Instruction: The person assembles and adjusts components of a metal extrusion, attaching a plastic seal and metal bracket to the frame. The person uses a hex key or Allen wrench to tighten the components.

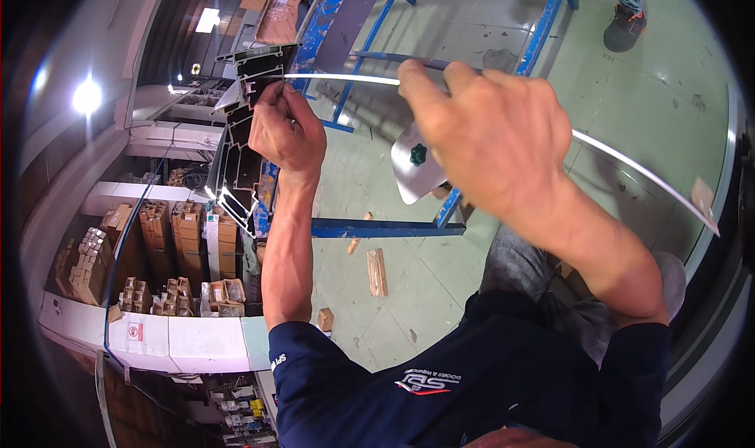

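Note:
A long, thin white strip runs from the cut ends of dark metal profiles on the left, through my right hand, and trails off to the far right. My right hand is closed around the strip, its fingers curled over it. Beside the profile ends, my left hand is closed in a pinch at the strip's left end. How far the strip's tip sits in the profile groove is hidden. Below the strip, partly behind my right hand, is a silver plate with a dark green knob.
A blue, paint-chipped metal stand carries the profiles and spans the middle. A wood block lies on the green floor. Shelves with long cardboard boxes stand at left. Another person's shoes show at the top right.

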Demonstrator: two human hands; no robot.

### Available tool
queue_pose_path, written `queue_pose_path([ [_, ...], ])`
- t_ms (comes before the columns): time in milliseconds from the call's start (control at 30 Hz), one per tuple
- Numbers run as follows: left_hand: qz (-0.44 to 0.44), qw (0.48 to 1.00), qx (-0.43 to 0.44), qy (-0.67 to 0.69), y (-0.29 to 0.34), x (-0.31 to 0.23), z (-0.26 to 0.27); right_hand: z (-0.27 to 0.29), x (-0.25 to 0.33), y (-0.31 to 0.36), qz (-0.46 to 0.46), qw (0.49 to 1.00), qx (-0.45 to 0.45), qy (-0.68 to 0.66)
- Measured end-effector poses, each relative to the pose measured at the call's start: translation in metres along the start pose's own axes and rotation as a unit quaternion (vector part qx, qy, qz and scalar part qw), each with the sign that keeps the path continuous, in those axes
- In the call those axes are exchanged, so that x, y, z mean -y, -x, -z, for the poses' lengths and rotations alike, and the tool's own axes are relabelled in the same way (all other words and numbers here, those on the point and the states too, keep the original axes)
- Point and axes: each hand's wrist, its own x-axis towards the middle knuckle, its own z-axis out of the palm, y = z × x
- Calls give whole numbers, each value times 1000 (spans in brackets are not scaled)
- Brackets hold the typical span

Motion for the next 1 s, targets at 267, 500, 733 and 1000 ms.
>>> queue_pose_path([
  [267, -15, 999, -26, 13, -1, 2, -10, -32, -25, 8, -7, 998, -50, -23],
  [500, 31, 999, -14, 7, 0, -5, -4, 16, 6, -13, 0, 1000, -3, 8],
  [733, 15, 999, -31, 3, -2, -1, -3, -8, -20, -5, -12, 998, -19, -62],
  [1000, 84, 945, 176, -262, -33, -36, 31, 37, 3, -21, 9, 1000, 7, -11],
])
